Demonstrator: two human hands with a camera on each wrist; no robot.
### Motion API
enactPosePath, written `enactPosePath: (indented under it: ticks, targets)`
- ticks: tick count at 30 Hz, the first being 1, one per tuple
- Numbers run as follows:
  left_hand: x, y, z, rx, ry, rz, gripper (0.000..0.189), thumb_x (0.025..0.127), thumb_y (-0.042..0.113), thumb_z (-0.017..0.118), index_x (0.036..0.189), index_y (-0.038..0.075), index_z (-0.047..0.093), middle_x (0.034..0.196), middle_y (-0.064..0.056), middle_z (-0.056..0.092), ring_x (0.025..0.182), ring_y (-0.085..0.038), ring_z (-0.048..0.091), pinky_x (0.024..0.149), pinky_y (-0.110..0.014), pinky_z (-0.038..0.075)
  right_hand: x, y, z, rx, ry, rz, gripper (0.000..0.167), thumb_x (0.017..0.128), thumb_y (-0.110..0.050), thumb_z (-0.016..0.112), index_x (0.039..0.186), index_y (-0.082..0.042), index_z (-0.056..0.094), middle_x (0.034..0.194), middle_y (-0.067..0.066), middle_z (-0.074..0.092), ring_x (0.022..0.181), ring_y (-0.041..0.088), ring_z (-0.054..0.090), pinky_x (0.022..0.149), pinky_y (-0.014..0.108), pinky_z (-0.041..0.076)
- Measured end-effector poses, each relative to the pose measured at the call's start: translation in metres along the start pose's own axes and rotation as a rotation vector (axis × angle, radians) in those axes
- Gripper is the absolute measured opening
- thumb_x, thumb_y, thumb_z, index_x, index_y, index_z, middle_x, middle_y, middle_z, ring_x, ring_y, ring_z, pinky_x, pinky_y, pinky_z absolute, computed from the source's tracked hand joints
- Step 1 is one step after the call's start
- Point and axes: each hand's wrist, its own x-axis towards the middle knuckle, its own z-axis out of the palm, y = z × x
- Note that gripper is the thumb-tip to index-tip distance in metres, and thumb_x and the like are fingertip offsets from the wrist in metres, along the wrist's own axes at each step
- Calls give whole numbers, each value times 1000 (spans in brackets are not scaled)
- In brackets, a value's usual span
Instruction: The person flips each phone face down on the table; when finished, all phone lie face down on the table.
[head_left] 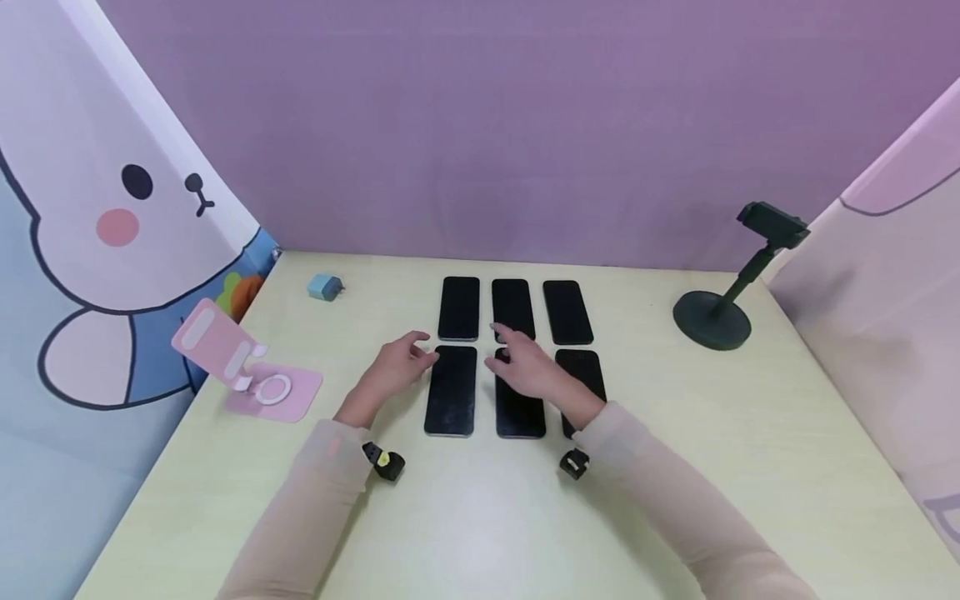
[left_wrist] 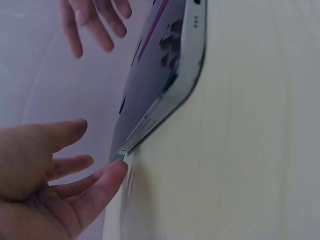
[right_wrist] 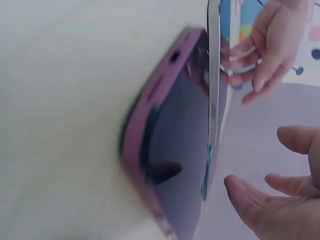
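Smartphones lie screen up on the pale table in two rows of three. Beside the front-left phone (head_left: 451,392), my left hand (head_left: 397,365) has its fingers loosely bent, the fingertips close to the phone's upper left edge. That phone shows a silver side (left_wrist: 192,55) in the left wrist view. My right hand (head_left: 528,367) hovers over the front-middle phone (head_left: 520,414), thumb and fingers apart with nothing between them. A purple frame (right_wrist: 137,125) surrounds this phone in the right wrist view. My right wrist partly covers the front-right phone (head_left: 583,371). Behind are the back-left (head_left: 459,308), back-middle (head_left: 513,302) and back-right phones (head_left: 567,312).
A pink folding stand (head_left: 303,392) with a white ring stands at the left. Farther back is a light blue charger plug (head_left: 325,287). At the right rises a dark green phone holder (head_left: 711,321) on a round base. A purple backdrop (head_left: 525,125) borders the table's far edge.
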Motion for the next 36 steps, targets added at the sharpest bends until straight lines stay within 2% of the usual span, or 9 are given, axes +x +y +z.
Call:
enactPosePath:
  ticks: [5, 10, 16, 20, 23, 29, 36]
  targets:
    - [0, 1, 4, -10, 6, -1, 46, 97, 21, 63, 134, -2, 51, 95, -12, 68, 71, -18, 62, 69, -35, 51, 7, -13, 14, -9, -30, 30, 61, 98, -21, 59, 151, -5, 32, 135, 20, 50, 113, 29, 57, 93, 43, 46]
    - [1, -1, 9, -42, 2, -9, 40, 96, 17, 64, 129, -4, 54, 91, -12, 68, 70, -17, 65, 67, -32, 53, 14, -18, 22, 0, -32, 65, 58, 96, -19, 62, 147, -3, 38, 121, 19, 61, 103, 28, 61, 90, 40, 48]
    - [2, -1, 14, -146, -1, -30, 35, 93, 8, 66, 124, -4, 58, 90, -14, 65, 68, -17, 66, 64, -28, 56, 19, -17, 30, 72, -45, 146, 56, 94, -15, 65, 143, -2, 42, 106, 13, 65, 81, 20, 63, 73, 33, 51]
    - [2, -2, 13, -138, -8, -31, 34, 90, 7, 69, 122, -3, 61, 89, -12, 64, 66, -15, 64, 63, -27, 56, 21, -16, 34, 117, -31, 173, 53, 93, -11, 65, 141, -2, 45, 103, 12, 64, 72, 16, 63, 69, 31, 51]
    - [2, -2, 11, -101, -12, -20, 35, 88, 6, 71, 121, -3, 62, 87, -10, 65, 64, -14, 64, 62, -26, 55, 22, -18, 36, 130, -13, 191, 50, 92, -8, 65, 138, -1, 48, 102, 12, 63, 71, 17, 63, 68, 30, 51]
    - [4, -2, 11, -27, 0, -3, 34, 86, 5, 73, 118, -2, 65, 84, -8, 65, 61, -13, 63, 63, -26, 52, 25, -20, 41, 92, 25, 212, 46, 89, -2, 66, 133, 2, 54, 101, 13, 62, 80, 22, 59, 71, 32, 50]
    - [6, 0, 12, -14, 9, -26, 34, 85, 5, 74, 118, -1, 66, 84, -8, 65, 61, -13, 63, 63, -27, 53, 25, -21, 45, 97, 57, 236, 46, 87, -1, 68, 132, -1, 57, 104, 13, 62, 80, 21, 60, 69, 32, 51]
